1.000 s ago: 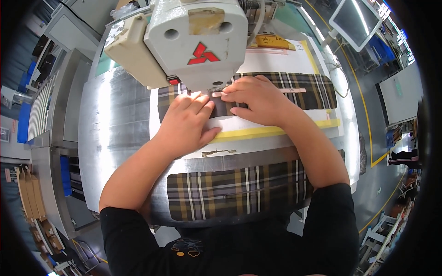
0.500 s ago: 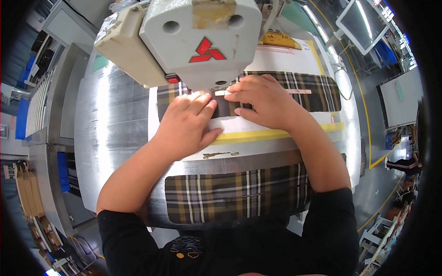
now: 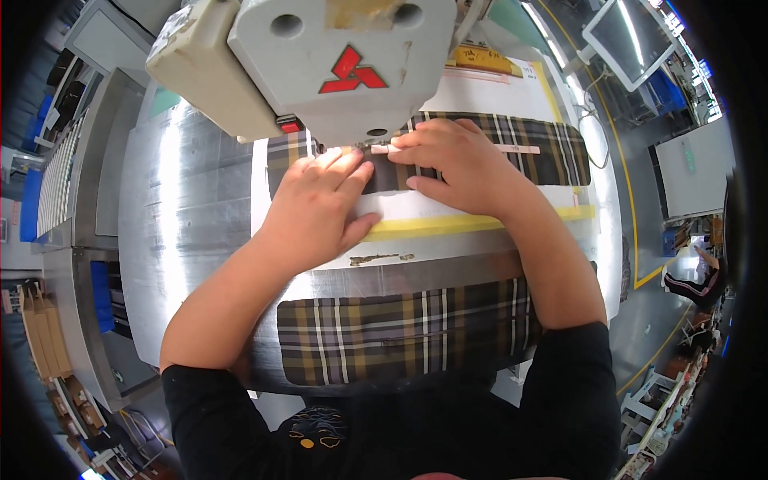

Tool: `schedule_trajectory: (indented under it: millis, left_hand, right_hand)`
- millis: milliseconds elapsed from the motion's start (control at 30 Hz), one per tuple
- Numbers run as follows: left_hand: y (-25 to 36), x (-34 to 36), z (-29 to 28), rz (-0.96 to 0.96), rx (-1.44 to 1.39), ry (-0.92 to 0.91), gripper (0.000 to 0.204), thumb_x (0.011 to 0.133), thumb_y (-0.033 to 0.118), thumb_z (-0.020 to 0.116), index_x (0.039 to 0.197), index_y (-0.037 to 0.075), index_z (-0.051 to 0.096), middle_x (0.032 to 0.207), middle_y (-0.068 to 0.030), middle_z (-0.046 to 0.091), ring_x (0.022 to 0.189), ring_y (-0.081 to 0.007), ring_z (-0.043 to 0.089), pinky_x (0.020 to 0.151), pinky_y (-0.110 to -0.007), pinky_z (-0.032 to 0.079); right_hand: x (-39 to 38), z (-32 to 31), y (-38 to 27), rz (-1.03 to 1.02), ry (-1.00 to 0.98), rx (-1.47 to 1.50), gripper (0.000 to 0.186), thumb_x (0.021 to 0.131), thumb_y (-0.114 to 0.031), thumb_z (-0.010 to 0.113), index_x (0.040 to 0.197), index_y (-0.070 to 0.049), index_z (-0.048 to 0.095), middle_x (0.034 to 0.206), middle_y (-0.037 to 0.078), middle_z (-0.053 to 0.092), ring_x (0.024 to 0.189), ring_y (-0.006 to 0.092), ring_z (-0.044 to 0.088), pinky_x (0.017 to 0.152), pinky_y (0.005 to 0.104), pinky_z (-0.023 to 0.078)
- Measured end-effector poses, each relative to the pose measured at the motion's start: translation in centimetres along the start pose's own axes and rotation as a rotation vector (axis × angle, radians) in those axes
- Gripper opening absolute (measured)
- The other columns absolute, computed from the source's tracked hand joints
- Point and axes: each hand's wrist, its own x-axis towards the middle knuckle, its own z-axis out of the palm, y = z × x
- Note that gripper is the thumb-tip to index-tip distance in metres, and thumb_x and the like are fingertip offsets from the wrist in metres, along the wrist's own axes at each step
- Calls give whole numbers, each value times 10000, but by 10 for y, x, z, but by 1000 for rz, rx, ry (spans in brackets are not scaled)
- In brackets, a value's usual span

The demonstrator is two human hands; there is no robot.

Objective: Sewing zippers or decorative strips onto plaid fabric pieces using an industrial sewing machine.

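A dark plaid fabric piece (image 3: 552, 128) lies under the head of a sewing machine (image 3: 352, 44), on a white sheet (image 3: 392, 203) edged with yellow tape (image 3: 448, 225). My left hand (image 3: 314, 204) presses on the cloth left of the needle area, fingers stretched out and thumb spread over the tape. On the other side, my right hand (image 3: 462, 164) rests with fingers extended on a narrow pale pink strip (image 3: 524, 150) that runs along the fabric. The machine head covers part of the cloth, and the needle cannot be made out.
Nearest me, a second plaid piece (image 3: 400, 332) with a short slit-like line lies on the metal table (image 3: 188, 240). A yellow block (image 3: 484, 60) sits behind the machine. A screen (image 3: 630, 40) stands at far right, a metal cabinet (image 3: 104, 176) at left. Someone's leg (image 3: 692, 284) shows at right.
The whole view has shifted slightly left and up. Both hands keep nearly the same places on the fabric. The person at the far right has changed posture.
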Motion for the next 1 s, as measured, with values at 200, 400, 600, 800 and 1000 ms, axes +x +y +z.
schedule_trajectory:
  millis: [200, 400, 600, 800, 1000]
  left_hand:
    - [-4, -3, 7, -44, -18, -13, 619, 923, 387, 755, 1402, 12, 642, 1426, -199, 622, 1286, -358, 576, 1152, -496, 401]
    - [-2, -2, -1, -103, 20, -69, 610, 925, 397, 756, 1389, 17, 646, 1432, -186, 617, 1276, -358, 572, 1146, -495, 405]
    - [-5, -3, 2, -62, 55, -34, 617, 929, 407, 756, 1392, 17, 635, 1440, -184, 608, 1288, -356, 570, 1156, -503, 399]
    - [-5, -5, 3, -55, 62, 2, 645, 925, 452, 760, 1379, 10, 641, 1419, -182, 620, 1284, -351, 575, 1168, -513, 391]
    - [1, -3, -6, -90, 105, 42, 621, 921, 471, 761, 1337, 20, 669, 1274, -148, 662, 1168, -317, 597, 1137, -474, 396]
  right_hand:
    - [1, 6, 6, 16, -1, 12, 384, 954, -268, 723, 1324, -168, 725, 1442, -6, 661, 1392, 259, 530, 1184, 476, 379]
    - [1, 7, 4, 7, 11, -1, 381, 960, -283, 725, 1323, -166, 725, 1452, -3, 660, 1441, 274, 498, 1204, 494, 360]
    - [0, 11, 6, 0, 66, -39, 362, 951, -289, 735, 1294, -174, 736, 1424, -10, 670, 1436, 273, 501, 1191, 497, 368]
    - [-7, 5, 14, -8, 118, -19, 307, 937, -283, 750, 1220, -165, 771, 1364, -13, 701, 1391, 275, 535, 1172, 492, 384]
    - [-5, 2, 9, 25, 94, -27, 288, 945, -280, 743, 1204, -159, 777, 1339, -12, 711, 1387, 276, 538, 1174, 497, 383]
